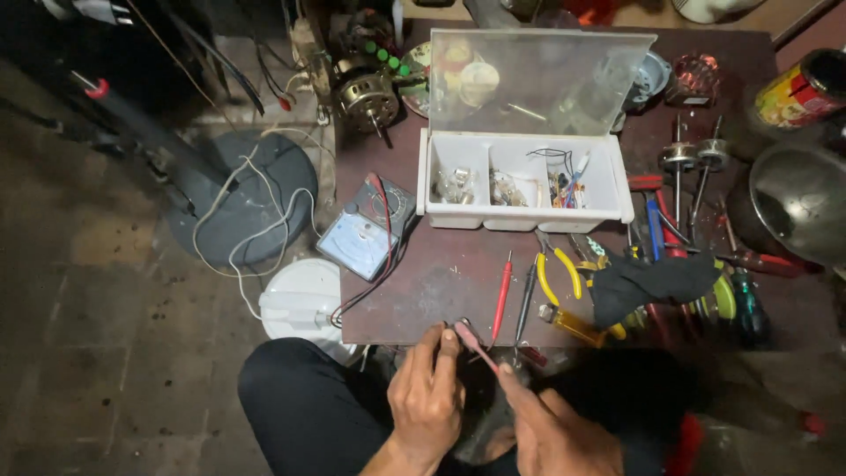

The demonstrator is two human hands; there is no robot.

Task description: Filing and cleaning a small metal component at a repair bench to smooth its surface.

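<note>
1. The left hand and right hand meet at the near edge of the dark tabletop, fingers pinched together on a small pink-handled tool; what lies under its tip is too small to tell.
2. Just beyond them lie a red probe and a black probe, side by side.
3. Their leads run to an analog multimeter at the left.
4. A white compartment box, clear lid raised, stands farther back.
5. Yellow-handled pliers lie beside a black cloth.
</note>
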